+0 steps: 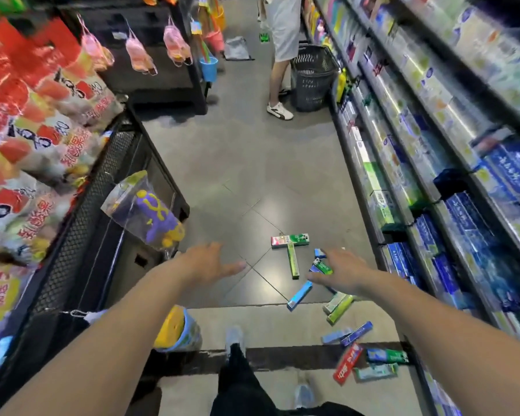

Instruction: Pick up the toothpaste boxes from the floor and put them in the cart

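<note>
So the left hand reaches out flat, holding nothing. Right of it, the right hand spreads its fingers above the toothpaste boxes on the floor (none picked yet). Next it probably needs to grip one; no cart shows.

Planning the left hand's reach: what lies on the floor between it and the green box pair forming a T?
Head view: only bare grey floor tile separates the left hand from the T-shaped green boxes.
</note>
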{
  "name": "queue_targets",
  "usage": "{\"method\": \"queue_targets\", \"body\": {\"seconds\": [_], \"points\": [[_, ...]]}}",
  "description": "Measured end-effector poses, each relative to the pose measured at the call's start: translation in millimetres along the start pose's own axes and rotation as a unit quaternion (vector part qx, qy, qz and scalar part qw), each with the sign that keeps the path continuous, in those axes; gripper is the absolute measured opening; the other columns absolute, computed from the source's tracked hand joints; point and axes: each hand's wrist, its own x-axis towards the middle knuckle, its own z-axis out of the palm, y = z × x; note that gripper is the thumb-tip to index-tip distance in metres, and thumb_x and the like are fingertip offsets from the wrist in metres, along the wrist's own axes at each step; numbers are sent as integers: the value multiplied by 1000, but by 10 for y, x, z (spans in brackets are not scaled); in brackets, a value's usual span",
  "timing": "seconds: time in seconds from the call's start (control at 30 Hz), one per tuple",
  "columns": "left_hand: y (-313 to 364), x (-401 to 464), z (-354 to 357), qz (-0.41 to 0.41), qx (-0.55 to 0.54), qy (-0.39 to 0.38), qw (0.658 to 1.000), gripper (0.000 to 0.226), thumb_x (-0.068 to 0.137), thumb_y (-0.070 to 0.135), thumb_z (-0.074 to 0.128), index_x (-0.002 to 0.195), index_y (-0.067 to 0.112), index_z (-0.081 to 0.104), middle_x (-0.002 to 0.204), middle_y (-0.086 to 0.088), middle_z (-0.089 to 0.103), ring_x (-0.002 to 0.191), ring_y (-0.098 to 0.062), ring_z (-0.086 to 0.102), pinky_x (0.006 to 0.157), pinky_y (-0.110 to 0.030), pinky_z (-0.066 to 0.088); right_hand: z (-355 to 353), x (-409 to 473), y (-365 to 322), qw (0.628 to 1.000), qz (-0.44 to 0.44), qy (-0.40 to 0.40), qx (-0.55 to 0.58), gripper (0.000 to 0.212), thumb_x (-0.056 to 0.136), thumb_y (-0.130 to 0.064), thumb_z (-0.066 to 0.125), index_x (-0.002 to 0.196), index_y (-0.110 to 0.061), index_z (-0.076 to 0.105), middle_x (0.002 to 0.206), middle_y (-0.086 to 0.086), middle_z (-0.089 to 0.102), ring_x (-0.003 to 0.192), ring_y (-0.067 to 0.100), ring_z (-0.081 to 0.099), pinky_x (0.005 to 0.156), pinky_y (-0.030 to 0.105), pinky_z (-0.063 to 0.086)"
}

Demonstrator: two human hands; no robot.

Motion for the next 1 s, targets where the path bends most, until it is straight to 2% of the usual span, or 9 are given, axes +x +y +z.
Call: {"method": "queue_targets", "body": {"seconds": [0.23, 0.3, 0.4, 0.5, 0.57, 0.67, 0.87, 1.0], "points": [[-110, 1121, -702, 71, 56, -45, 995, 105, 79, 85, 36, 156, 16, 20, 162, -7, 26, 147, -25, 27, 118, -46, 25, -308, 716, -140, 995, 66, 5, 70, 90, 83, -71, 56, 147, -13, 35, 145, 10, 47, 132, 28, 45, 107, 41, 39], [-67, 1408, -873, 89, 81, -60, 991, 97, 84, 80, 37, 156, 17, 19, 161, -5, 27, 146, -25, 29, 117, -46, 26, -391, 853, -171, 991, 88, 15, 97, 84, 80, -71, 59, 138, -12, 45, 136, 8, 54, 122, 27, 51, 102, 42, 44], [78, 1865, -1132, 112, 114, -80, 984, 102, 81, 83, 37, 156, 17, 19, 159, -9, 29, 144, -29, 32, 116, -48, 29, -466, 1002, -153, 982, 122, 38, 139, 85, 72, -77, 58, 129, -15, 50, 126, 7, 59, 114, 27, 55, 97, 44, 47], [351, 2158, -1290, 142, 145, -103, 974, 101, 82, 83, 36, 157, 18, 17, 160, -9, 27, 144, -30, 32, 116, -47, 30, -465, 1082, -30, 972, 152, 44, 173, 93, 74, -78, 57, 144, -18, 39, 144, 6, 49, 132, 27, 47, 107, 44, 40], [581, 2322, -1326, 157, 173, -116, 966, 100, 82, 83, 35, 156, 18, 18, 160, -10, 27, 144, -31, 32, 115, -46, 31, -475, 1140, 93, 965, 168, 53, 195, 89, 79, -71, 60, 148, -20, 35, 151, 3, 43, 138, 25, 41, 111, 43, 35], [902, 2564, -1286, 169, 205, -136, 955, 100, 80, 86, 34, 155, 20, 22, 158, -10, 29, 142, -31, 34, 113, -46, 33, -449, 1255, 333, 958, 181, 61, 214, 84, 82, -66, 61, 149, -23, 36, 150, 3, 45, 139, 24, 39, 113, 41, 32], [1394, 3129, -1066, 165, 235, -152, 946, 94, 83, 82, 35, 153, 20, 24, 157, -10, 31, 142, -32, 34, 112, -47, 32, -279, 1783, 849, 940, 200, 42, 272, 85, 81, -65, 62, 145, -14, 37, 150, 6, 41, 137, 25, 38, 110, 40, 36], [1505, 3732, -802, 163, 247, -143, 944, 94, 84, 81, 36, 154, 19, 23, 157, -12, 30, 141, -34, 33, 111, -47, 31, -42, 2323, 1111, 940, 213, 35, 265, 70, 82, -65, 62, 129, -15, 48, 132, 5, 52, 124, 26, 48, 98, 36, 42]]}}
